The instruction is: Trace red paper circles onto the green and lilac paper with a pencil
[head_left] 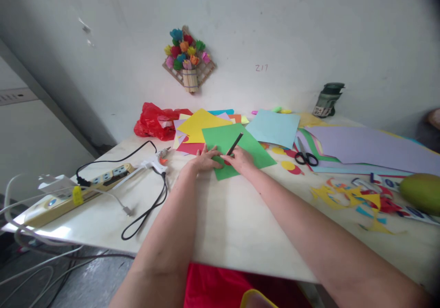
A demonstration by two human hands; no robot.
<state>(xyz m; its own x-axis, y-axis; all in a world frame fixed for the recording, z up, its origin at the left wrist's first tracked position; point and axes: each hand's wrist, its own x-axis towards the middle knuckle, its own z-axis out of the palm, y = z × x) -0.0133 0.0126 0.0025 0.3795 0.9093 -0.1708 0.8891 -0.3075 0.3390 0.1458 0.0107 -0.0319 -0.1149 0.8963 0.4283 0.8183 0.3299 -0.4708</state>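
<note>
A green paper sheet (254,150) lies at an angle on the table, in the middle of the view. My left hand (206,159) rests flat on its left edge with the fingers spread. Closed around a dark pencil (235,144) is my right hand (242,159), whose fingertips are over the sheet near a small red piece (227,162). The pencil's tip is hidden by the fingers. Yellow paper (199,124) and red paper (190,148) lie behind and to the left of the green sheet.
A glue gun (154,162) and power strip (82,195) with cables lie left. Scissors (305,157), purple paper (371,150), yellow scraps (330,195), glue tubes and a green fruit (421,192) lie right. Light blue paper (275,128) and a bottle (328,101) stand near the wall.
</note>
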